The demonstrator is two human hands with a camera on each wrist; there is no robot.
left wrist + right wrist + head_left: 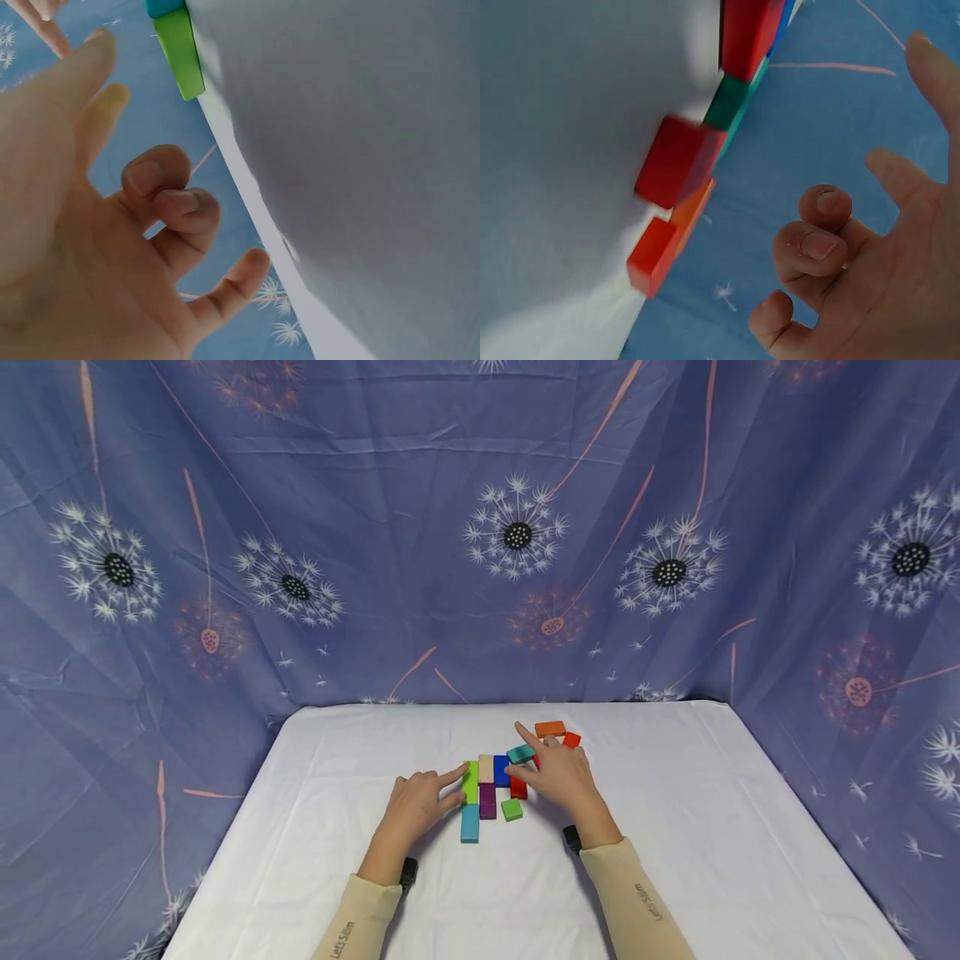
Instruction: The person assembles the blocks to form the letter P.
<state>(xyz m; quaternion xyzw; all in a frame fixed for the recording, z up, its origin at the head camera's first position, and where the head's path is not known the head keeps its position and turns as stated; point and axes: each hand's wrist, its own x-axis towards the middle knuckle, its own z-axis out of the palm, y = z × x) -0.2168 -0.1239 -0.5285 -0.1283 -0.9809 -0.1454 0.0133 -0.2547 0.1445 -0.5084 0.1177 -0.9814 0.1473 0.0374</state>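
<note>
My left hand [417,802] is at the left edge of a group of flat coloured blocks. Its index fingertip and thumb are at the side of a lime green block [471,787], but contact is unclear. Below lies a light blue block [469,823]; to the right are a purple block [487,802], a beige block [486,768] and a blue block [502,771]. My right hand [562,772] hovers with index finger and thumb spread around a teal block [519,754], the thumb tip near the blue block. Both wrist views show the other fingers loosely bent, holding nothing.
A red block [518,787] sits beside the blue one, and a small green block [512,810] is nearer me. Beyond my right hand lie an orange block [551,728] and a small red block [572,740]. Another red block [676,161] is partly hidden beneath that hand.
</note>
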